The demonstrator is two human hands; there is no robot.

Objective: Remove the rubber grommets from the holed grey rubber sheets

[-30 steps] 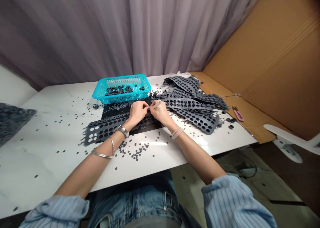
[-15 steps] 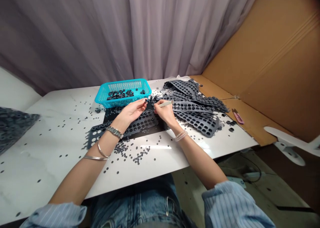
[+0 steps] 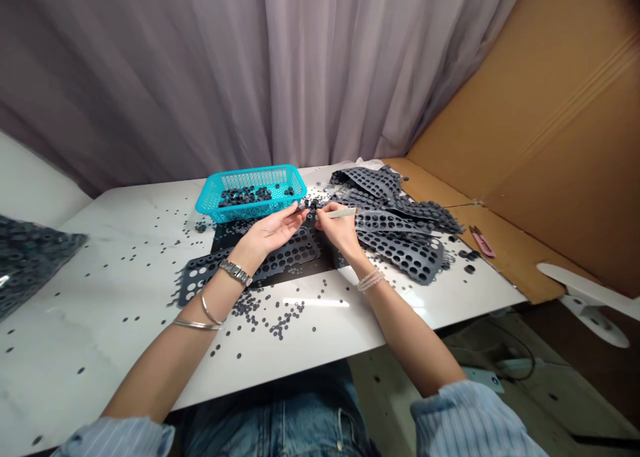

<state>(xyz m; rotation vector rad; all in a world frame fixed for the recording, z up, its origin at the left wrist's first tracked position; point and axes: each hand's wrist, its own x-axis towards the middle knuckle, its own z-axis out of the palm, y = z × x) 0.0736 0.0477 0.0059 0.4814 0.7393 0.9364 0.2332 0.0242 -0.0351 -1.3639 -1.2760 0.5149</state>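
My left hand (image 3: 274, 231) is turned palm up just in front of the basket, its thumb and fingers pinching a small black rubber piece (image 3: 301, 208). Close beside it on the right, my right hand (image 3: 339, 227) grips a pale pen-like tool (image 3: 343, 213); its tip is too small to make out. Under my left hand and forearm lies a dark grey perforated rubber sheet (image 3: 197, 275), on a black mat (image 3: 325, 260). Loose black rubber pieces (image 3: 311, 205) sit just beyond my fingertips.
A turquoise basket (image 3: 235, 213) holding black pieces stands behind my left hand. More perforated sheets (image 3: 407, 260) are heaped at right, near pink thread snips (image 3: 482, 242). Small black discs (image 3: 283, 327) litter the white table (image 3: 340, 337). A bag of dark pieces (image 3: 35, 260) sits far left.
The view has shifted slightly, so everything sits a little lower and to the right. My left fingers have spread a bit around the small piece. My right hand keeps its grip on the tool.
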